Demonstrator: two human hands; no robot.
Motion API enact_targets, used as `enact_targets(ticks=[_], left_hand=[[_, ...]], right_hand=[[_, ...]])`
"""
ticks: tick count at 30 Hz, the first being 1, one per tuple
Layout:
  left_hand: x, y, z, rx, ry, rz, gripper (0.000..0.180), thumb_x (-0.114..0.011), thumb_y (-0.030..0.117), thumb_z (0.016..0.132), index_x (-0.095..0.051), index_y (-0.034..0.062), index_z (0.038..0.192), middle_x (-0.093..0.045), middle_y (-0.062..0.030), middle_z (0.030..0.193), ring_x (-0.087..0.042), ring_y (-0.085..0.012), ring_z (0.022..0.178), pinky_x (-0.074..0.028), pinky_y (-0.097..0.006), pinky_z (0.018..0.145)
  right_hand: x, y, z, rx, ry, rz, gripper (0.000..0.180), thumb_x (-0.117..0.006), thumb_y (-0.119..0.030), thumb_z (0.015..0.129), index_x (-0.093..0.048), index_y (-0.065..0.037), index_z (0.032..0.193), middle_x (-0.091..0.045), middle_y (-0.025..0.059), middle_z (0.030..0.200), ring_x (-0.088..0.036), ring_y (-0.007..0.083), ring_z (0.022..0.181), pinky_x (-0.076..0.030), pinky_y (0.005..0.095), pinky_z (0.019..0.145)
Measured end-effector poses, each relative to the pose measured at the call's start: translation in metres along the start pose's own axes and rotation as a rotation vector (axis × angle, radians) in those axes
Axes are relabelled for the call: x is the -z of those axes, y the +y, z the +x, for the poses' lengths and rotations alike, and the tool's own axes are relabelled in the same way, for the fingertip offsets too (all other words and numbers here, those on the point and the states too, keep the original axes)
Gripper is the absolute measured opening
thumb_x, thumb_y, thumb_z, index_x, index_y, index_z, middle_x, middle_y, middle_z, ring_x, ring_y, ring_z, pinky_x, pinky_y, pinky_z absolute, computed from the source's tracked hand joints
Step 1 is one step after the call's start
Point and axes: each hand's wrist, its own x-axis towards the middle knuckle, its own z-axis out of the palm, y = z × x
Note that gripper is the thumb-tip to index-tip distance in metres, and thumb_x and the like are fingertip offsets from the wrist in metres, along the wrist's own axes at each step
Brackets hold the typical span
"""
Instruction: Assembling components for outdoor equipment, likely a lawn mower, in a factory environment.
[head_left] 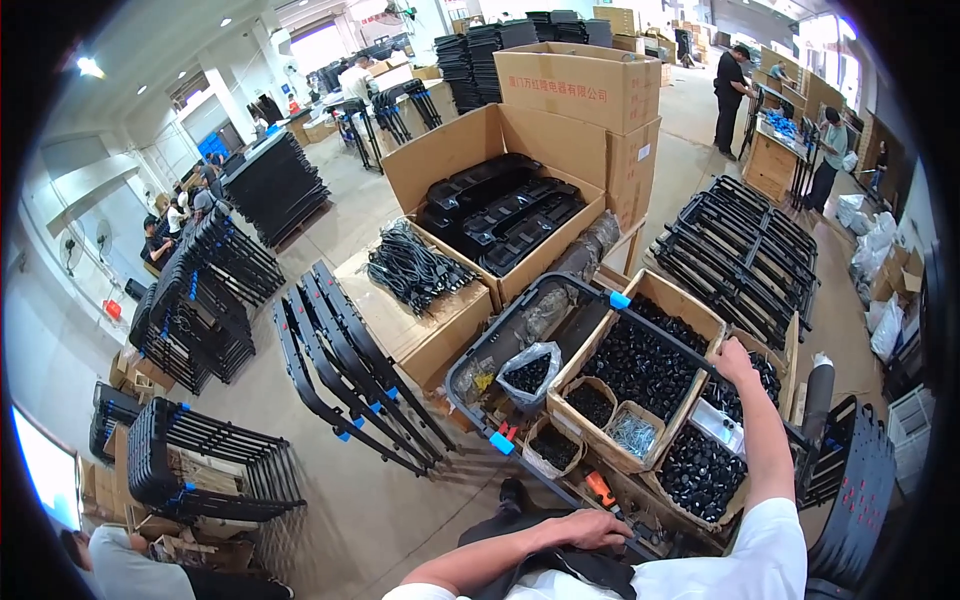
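A black tubular frame (548, 476) with blue corner pieces (502, 442) lies across the parts boxes in front of me. My right hand (738, 362) is closed round its far bar, above the box of black plastic parts (640, 350). Near my body, my left hand (588, 530) rests with bent fingers over the near bar; its fingertips are partly hidden. An orange-handled power screwdriver (600, 488) lies close to that hand. Silver screws (632, 434) fill a small container, and a carton of round black caps (702, 470) stands below my right forearm.
A clear bag of small black parts (530, 372) sits left of the boxes. Beyond are black cables (415, 265) and an open carton (400, 155) of black mouldings. Black frames (345, 360) stand on the floor at left; others (740, 255) are stacked at right. Several people work farther off.
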Motion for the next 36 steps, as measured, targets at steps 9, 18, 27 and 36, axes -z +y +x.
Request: enact_targets(ticks=[9, 18, 27, 36], left_hand=[[-0.015, -0.015, 0.0, 0.114, 0.145, -0.195, 0.047, -0.067, 0.023, 0.102, -0.051, 0.0078, 0.143, -0.065, -0.021, 0.134, -0.064, -0.0386, 0.125, -0.051, -0.048, 0.105], [-0.008, -0.016, -0.002, 0.032, 0.085, -0.225, 0.042, -0.06, 0.014, 0.103, -0.06, 0.0095, 0.144, -0.067, -0.0202, 0.131, -0.067, -0.0347, 0.12, -0.051, -0.042, 0.107], [-0.014, -0.011, 0.005, 0.031, 0.074, -0.189, 0.04, -0.055, 0.02, 0.108, -0.062, 0.0147, 0.146, -0.07, -0.0151, 0.138, -0.066, -0.0347, 0.127, -0.051, -0.043, 0.108], [-0.015, -0.001, -0.002, 0.151, 0.22, -0.25, 0.051, -0.068, 0.028, 0.101, -0.054, 0.0144, 0.148, -0.07, -0.0206, 0.128, -0.067, -0.0381, 0.119, -0.052, -0.048, 0.103]], right_hand=[[-0.008, 0.009, 0.013, -0.06, -0.015, -0.209, 0.031, -0.075, -0.024, 0.083, -0.079, -0.001, 0.104, -0.075, 0.0299, 0.108, -0.073, 0.0447, 0.106, -0.058, 0.0506, 0.096], [-0.005, 0.014, -0.001, -0.014, 0.109, -0.165, 0.039, -0.056, -0.033, 0.101, -0.076, 0.001, 0.099, -0.076, 0.0266, 0.104, -0.073, 0.0445, 0.105, -0.057, 0.0562, 0.092], [0.031, -0.017, -0.019, -0.054, -0.138, -0.109, 0.05, -0.054, -0.034, 0.102, -0.061, 0.01, 0.125, -0.077, 0.027, 0.092, -0.076, 0.036, 0.067, -0.063, 0.0435, 0.077], [0.02, 0.011, -0.008, 0.011, -0.172, -0.297, 0.056, -0.062, -0.033, 0.095, -0.061, 0.009, 0.132, -0.074, 0.0303, 0.116, -0.077, 0.0385, 0.099, -0.061, 0.0473, 0.089]])
